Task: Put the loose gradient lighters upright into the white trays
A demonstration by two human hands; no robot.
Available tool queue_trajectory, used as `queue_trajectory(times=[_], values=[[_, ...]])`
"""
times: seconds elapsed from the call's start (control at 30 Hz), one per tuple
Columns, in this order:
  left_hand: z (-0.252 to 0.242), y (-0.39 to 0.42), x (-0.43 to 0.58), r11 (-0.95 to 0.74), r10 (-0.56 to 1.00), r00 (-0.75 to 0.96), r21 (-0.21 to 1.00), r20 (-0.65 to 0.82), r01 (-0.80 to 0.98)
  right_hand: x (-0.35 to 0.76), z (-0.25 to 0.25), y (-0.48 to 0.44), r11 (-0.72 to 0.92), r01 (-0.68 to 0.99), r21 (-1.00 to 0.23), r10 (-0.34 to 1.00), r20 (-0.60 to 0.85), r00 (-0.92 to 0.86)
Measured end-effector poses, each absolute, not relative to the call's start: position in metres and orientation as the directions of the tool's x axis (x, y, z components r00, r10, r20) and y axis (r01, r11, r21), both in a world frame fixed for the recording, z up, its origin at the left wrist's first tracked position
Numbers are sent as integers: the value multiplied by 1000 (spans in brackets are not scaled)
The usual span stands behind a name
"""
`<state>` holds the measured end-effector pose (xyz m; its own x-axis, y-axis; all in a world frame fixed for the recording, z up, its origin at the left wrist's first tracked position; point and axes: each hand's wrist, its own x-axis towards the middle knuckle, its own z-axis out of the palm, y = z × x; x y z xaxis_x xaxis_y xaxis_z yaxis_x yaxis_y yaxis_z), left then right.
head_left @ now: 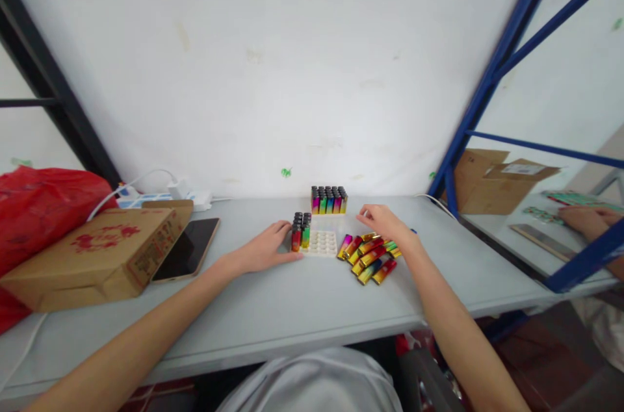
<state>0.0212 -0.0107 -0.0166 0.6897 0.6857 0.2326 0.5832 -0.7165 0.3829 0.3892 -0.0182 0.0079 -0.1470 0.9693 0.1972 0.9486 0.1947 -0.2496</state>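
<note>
My left hand (266,247) rests on the table at the left side of a white tray (323,244) with rows of round holes. Its thumb and fingers are apart, the thumb along the tray's front corner. Several lighters (301,232) with black tops stand upright in the tray's left rows, close to my fingers. My right hand (383,220) hovers at the back of a loose pile of shiny rainbow-coloured lighters (369,255) to the right of the tray. Its fingers are loosely bent, with no lighter visible between them; the fingertips are small in view.
Behind the tray stands a full block of upright lighters (329,201). To the left are a phone (190,249), a cardboard box (92,256), a red bag (53,204) and a power strip (195,199). A blue frame (480,100) and another person's hand (582,217) are at right.
</note>
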Motion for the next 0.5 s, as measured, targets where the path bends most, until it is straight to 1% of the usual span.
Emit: queue_trajectory(times=[0.07,0.17,0.33,0.4,0.5], values=[[-17,-11,21,-718,686,690,370,231,590,407,10,-19,178,937,-301,981,124,-146],[-17,-11,22,-711,694,681,376,234,594,430,11,-23,190,905,-380,980,25,-196],[-16,-12,22,-704,699,676,390,233,593,447,7,-25,192,894,-405,969,-66,-238],[-15,-13,22,-700,701,681,383,212,602,444,5,-24,233,881,-412,957,-66,-284],[-14,-14,22,-692,708,679,387,197,609,437,3,-26,298,842,-450,950,49,-309]])
